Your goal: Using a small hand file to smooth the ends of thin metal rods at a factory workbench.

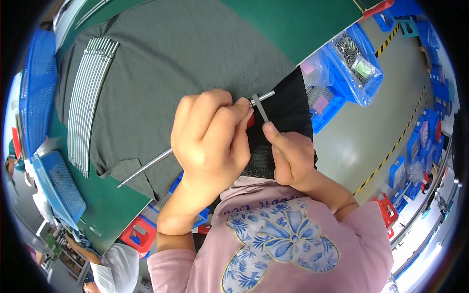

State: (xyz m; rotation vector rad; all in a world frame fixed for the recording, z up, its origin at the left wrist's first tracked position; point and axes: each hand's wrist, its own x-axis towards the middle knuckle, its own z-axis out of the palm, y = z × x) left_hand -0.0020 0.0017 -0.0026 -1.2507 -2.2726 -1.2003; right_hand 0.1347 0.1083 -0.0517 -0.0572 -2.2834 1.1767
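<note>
A long, thin silver metal rod (146, 168) slants from lower left to upper right in front of me. My left hand (210, 132) is closed around it near its upper right end, thumb and forefinger pinching it. Beyond those fingers the short rod end meets a flat, narrow grey metal strip (261, 108), set crosswise against it. My right hand (294, 155) grips the strip's lower end, thumb along it; the rest of the strip is hidden in the fingers. On the left, a row of similar rods (90, 102) lies side by side on a dark grey cloth (166, 63).
The cloth covers part of a green table (293, 24). Right of it stand blue bins (337, 103), one with small metal parts in a plastic bag. Blue baskets (39, 93) line the left edge. A red stool (139, 235) and another person's white sleeve (119, 268) are lower left.
</note>
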